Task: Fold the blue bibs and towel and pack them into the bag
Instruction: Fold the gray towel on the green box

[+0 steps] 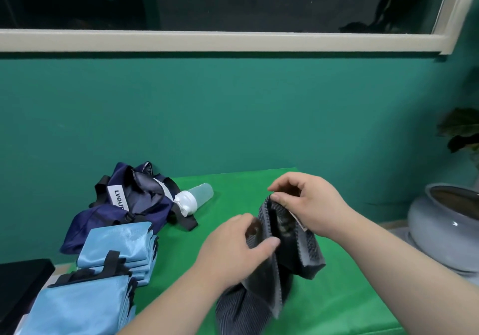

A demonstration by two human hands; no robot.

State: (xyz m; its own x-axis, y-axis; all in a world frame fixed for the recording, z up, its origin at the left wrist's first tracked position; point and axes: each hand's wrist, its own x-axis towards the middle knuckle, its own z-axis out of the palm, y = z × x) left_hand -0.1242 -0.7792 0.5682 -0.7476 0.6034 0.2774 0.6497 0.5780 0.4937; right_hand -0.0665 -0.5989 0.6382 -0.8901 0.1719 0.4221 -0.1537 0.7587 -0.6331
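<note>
Folded blue bibs [85, 306] sit stacked at the desk's [337, 296] near left, the bag [124, 205] just beyond, ready for packing. At centre, the left hand [233, 246] pinches the grey towel [313, 254] by its edge; the right hand [311, 202] has its fingers clamped on the top corner, probably aligning a fold.

Soft, even indoor light, faint shadows on the green counter [233, 184]. The window [233, 0] at twelve o'clock reads black. Wide-angle bend bows its frame towards two o'clock. The left hand [233, 245] looks smeared, probably motion blur.
</note>
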